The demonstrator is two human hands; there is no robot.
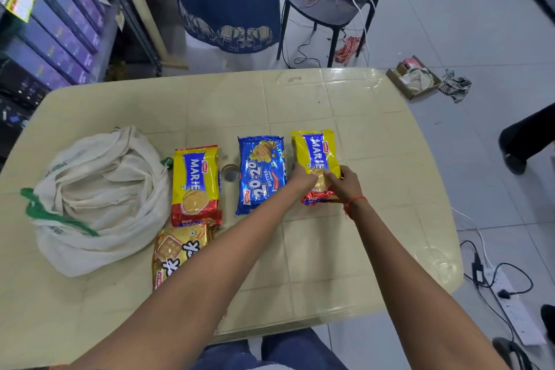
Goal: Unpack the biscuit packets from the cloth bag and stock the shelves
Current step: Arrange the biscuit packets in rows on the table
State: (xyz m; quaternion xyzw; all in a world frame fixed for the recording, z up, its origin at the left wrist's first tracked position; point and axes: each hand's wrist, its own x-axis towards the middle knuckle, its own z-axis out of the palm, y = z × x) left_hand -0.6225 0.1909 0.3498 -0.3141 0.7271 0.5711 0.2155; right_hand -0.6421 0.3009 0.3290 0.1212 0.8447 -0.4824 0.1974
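A white cloth bag (99, 198) with green handles lies crumpled on the left of the cream table (345, 249). Beside it lie a yellow Marie packet (195, 185), a gold cracker packet (177, 252) in front of that, and a blue 20-20 butter cookie packet (260, 173). A second yellow Marie packet (316, 156) rests on the table to the right. My left hand (304, 179) and my right hand (345, 182) both grip its near end. A red thread circles my right wrist.
A tape roll (230, 173) sits between the Marie and 20-20 packets. Shelves of purple boxes (60, 27) stand at the left. A black chair (327, 6) with a power strip stands behind the table. Cables and a power strip (510, 303) lie on the floor at right, near a person's shoe (515, 162).
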